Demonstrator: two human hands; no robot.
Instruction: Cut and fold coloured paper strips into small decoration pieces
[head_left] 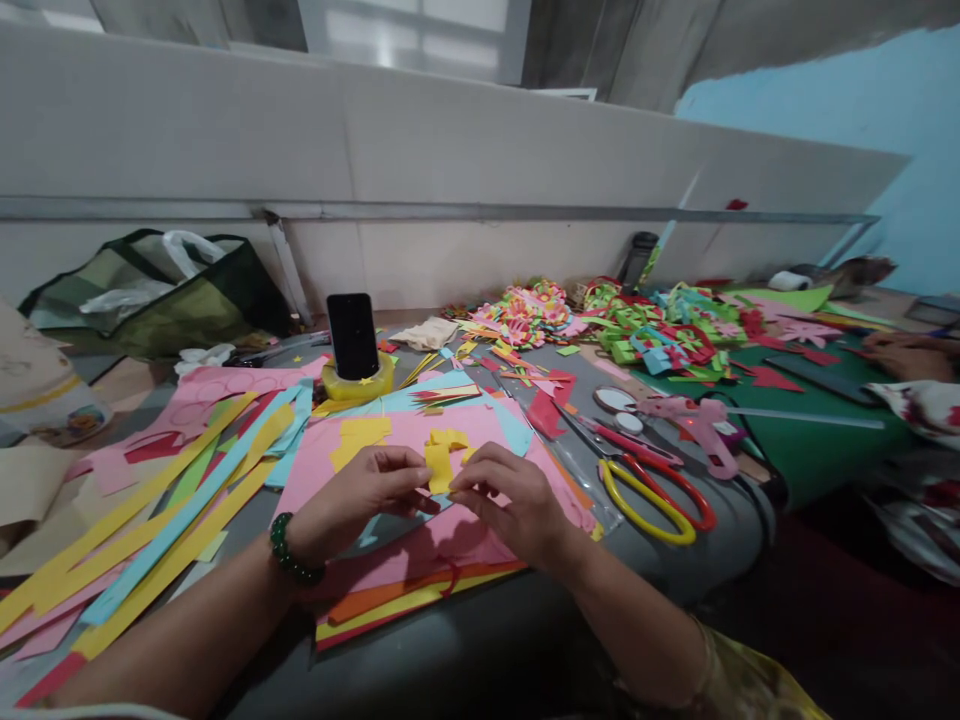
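Note:
Over a stack of coloured sheets, my left hand (390, 485) and my right hand (514, 500) face each other with fingers closed at a small yellow paper piece (439, 475). The left fingers pinch its left side, and the right fingertips press at its lower right edge. More yellow paper pieces (361, 436) lie just behind, on the pink sheet (319, 450). A green bead bracelet (289, 550) circles my left wrist. What my fingertips do behind the yellow paper is partly hidden.
Scissors (652, 500) and a pink glue gun (697, 425) lie to the right. A phone (352, 335) stands on a yellow tape roll (360, 378). Coloured strips (172, 520) spread left; paper flowers (525, 310) pile up behind. Another person's hand (915, 355) shows at far right.

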